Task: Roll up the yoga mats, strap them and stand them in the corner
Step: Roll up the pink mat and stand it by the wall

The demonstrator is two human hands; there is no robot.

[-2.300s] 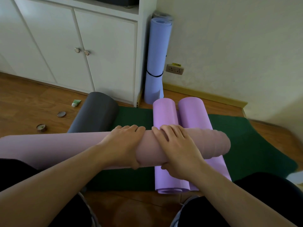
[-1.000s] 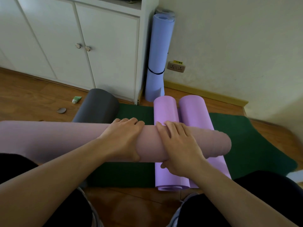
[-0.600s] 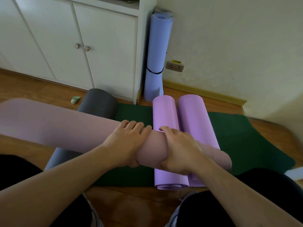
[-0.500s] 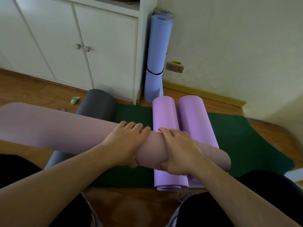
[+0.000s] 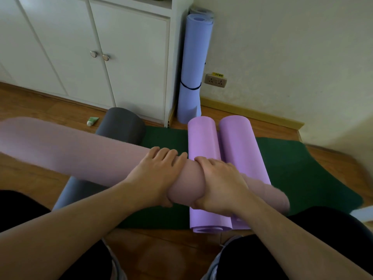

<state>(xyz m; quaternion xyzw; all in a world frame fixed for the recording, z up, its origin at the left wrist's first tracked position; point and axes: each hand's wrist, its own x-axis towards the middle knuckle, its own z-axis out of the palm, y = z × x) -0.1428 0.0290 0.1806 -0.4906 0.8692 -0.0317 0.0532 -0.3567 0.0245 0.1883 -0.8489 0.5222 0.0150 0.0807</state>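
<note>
A rolled pink mat (image 5: 76, 154) lies tilted across my lap, its left end raised and its right end low over the purple rolls. My left hand (image 5: 155, 174) and my right hand (image 5: 220, 184) grip it side by side near its middle, fingers over the top and thumbs under. Two purple rolls (image 5: 222, 158) lie side by side on a flat green mat (image 5: 302, 172). A dark grey roll (image 5: 121, 126) lies to the left, partly under the pink mat. A blue roll (image 5: 193, 63) with a black strap stands in the corner.
White cabinet doors (image 5: 90, 47) line the back left. A wall socket (image 5: 215, 80) sits right of the blue roll. A small green tube (image 5: 92, 121) lies on the wooden floor near the grey roll. My dark-clad knees fill the bottom corners.
The pink mat lay level across the rolls; its left end has lifted and its right end has dipped. Both hands keep their grip near the middle.
</note>
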